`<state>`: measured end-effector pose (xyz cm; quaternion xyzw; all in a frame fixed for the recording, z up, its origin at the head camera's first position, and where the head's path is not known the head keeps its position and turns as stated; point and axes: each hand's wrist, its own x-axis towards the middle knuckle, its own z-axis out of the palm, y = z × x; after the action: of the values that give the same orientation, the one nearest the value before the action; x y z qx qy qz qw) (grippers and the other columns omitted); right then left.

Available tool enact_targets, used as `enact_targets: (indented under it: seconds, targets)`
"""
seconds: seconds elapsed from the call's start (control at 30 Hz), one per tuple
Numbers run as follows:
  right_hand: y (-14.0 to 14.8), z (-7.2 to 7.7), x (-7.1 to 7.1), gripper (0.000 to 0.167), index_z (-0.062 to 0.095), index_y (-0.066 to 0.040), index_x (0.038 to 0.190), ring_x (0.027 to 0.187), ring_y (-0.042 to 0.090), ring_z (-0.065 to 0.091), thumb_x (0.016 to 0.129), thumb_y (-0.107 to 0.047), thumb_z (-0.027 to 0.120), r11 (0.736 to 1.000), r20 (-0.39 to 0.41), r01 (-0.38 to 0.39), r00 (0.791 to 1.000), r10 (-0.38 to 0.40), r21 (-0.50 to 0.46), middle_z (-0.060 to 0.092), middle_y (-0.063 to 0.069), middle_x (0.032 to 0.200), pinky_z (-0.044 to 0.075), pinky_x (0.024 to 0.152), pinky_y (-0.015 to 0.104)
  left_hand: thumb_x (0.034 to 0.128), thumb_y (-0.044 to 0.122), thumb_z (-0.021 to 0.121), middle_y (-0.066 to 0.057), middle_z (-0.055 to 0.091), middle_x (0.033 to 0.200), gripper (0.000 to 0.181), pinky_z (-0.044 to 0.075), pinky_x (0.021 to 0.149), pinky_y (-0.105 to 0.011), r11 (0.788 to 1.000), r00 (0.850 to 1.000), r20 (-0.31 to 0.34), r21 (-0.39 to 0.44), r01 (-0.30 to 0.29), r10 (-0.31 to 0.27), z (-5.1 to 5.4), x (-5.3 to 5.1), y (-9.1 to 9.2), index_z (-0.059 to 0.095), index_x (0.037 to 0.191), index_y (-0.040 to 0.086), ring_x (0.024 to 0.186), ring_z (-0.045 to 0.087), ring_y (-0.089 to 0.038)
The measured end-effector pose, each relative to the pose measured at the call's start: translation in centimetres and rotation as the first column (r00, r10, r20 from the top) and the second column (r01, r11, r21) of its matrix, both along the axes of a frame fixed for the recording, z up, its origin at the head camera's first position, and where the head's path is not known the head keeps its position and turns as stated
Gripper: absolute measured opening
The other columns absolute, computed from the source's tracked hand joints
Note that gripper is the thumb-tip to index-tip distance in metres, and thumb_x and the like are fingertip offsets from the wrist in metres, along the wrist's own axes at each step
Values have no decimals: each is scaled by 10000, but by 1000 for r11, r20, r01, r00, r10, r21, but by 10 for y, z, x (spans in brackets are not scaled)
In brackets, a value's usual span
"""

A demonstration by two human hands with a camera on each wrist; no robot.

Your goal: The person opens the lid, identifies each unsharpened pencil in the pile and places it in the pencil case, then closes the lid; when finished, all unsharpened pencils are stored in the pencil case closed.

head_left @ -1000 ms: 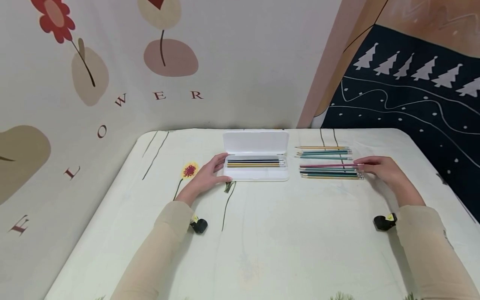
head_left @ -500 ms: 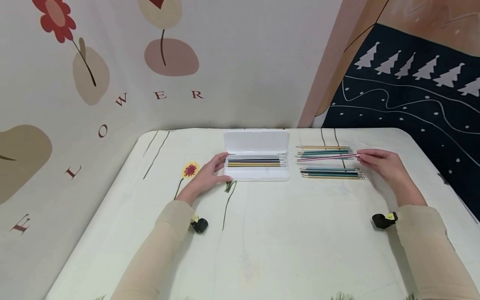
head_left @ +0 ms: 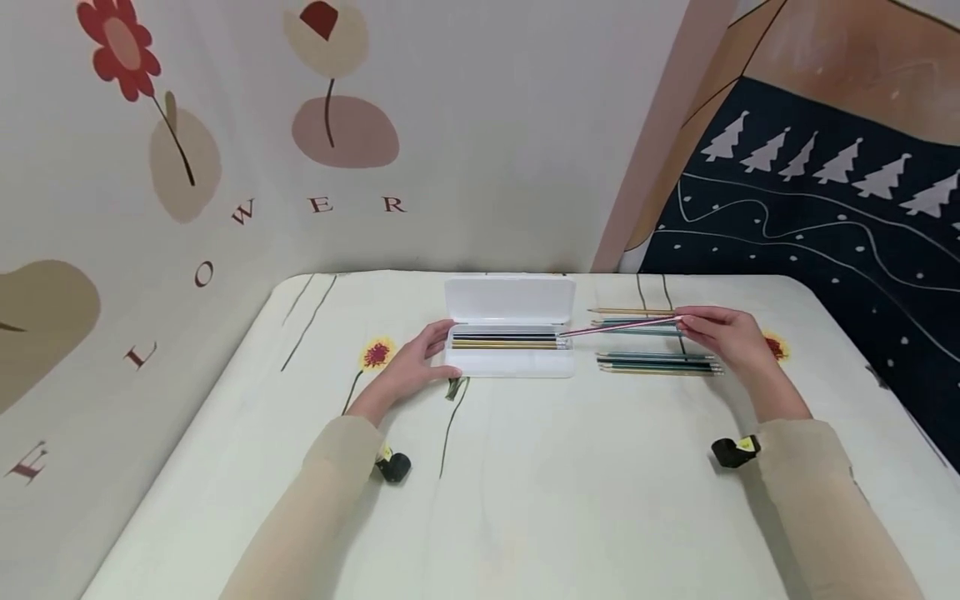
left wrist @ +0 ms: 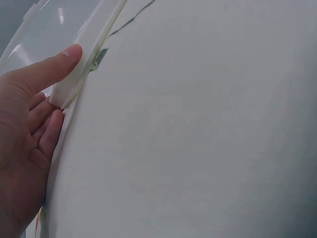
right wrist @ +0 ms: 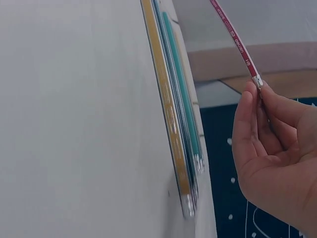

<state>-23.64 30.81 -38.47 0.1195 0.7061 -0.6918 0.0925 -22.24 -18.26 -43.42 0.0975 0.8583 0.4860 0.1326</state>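
Note:
My right hand [head_left: 723,337] pinches a red pencil [head_left: 618,327] by its eraser end. The pencil points left, its tip by the right end of an open white pencil case [head_left: 510,365]; I cannot tell if they touch. Inside the case lie several pencils [head_left: 506,341], dark and yellow, side by side. With thumb and fingers my left hand [head_left: 412,362] grips the left end of the case, and the left wrist view shows the thumb over its edge. Right of the case, a near group of pencils [head_left: 660,364] lies on the table, partly below the held one.
A far group of pencils [head_left: 630,312] lies behind the red one, partly hidden by it and the right hand. The raised lid [head_left: 510,300] stands at the back of the case. A printed cloth covers the table [head_left: 570,483], and a patterned wall hanging [head_left: 487,167] rises behind.
My right hand has lifted the red pencil off the near group and carried it left to the case. The left hand keeps its grip on the case. The head view has tilted slightly.

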Motion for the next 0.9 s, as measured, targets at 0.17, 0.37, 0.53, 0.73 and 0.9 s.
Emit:
enact_targets:
  seconds: [0.17, 0.37, 0.53, 0.73, 0.9]
  targets:
    - [-23, 3, 2, 356, 678, -108, 1280, 857, -36, 717, 931, -180, 690, 1000, -23, -23, 999, 24, 16, 725, -173, 925, 582, 811, 123, 823, 280, 824, -71, 330, 1630, 916, 276, 1257, -457, 1000, 1000, -2, -11, 1, -1, 0, 3, 1, 283, 1561, 236, 1490, 359, -278]
    - [-46, 4, -2, 207, 733, -151, 1149, 826, -42, 714, 970, -117, 635, 999, -44, -32, 998, 33, 22, 722, -173, 890, 585, 795, 119, 818, 281, 828, -64, 332, 1630, 921, 278, 1257, -451, 1000, 1000, -7, -14, 0, 0, 4, 1, 1, 285, 1560, 237, 1492, 357, -274]
    - [-63, 1, -5, 336, 634, -29, 1310, 826, -67, 700, 983, -108, 618, 992, -44, -74, 996, 78, 98, 705, -199, 883, 580, 848, 139, 817, 273, 831, -64, 332, 1630, 922, 276, 1258, -447, 1000, 1000, -3, -9, 2, -2, 4, 1, 0, 286, 1560, 233, 1493, 354, -276]
    - [-80, -4, -8, 470, 500, 66, 1406, 856, -72, 690, 978, -89, 622, 985, -31, -147, 988, 150, 96, 690, -185, 930, 574, 901, 164, 811, 293, 834, -50, 334, 1631, 931, 278, 1258, -446, 1000, 1000, 6, -18, -4, 4, 1, 1, 0, 283, 1561, 249, 1494, 356, -265]
    - [-94, -7, -11, 419, 549, 59, 1358, 866, -81, 675, 975, -92, 629, 970, -34, -192, 979, 199, 152, 679, -131, 1038, 583, 864, 147, 814, 299, 832, -50, 331, 1632, 931, 281, 1257, -444, 1000, 1000, 6, -23, -6, 7, 0, 2, -1, 281, 1562, 251, 1493, 357, -267]
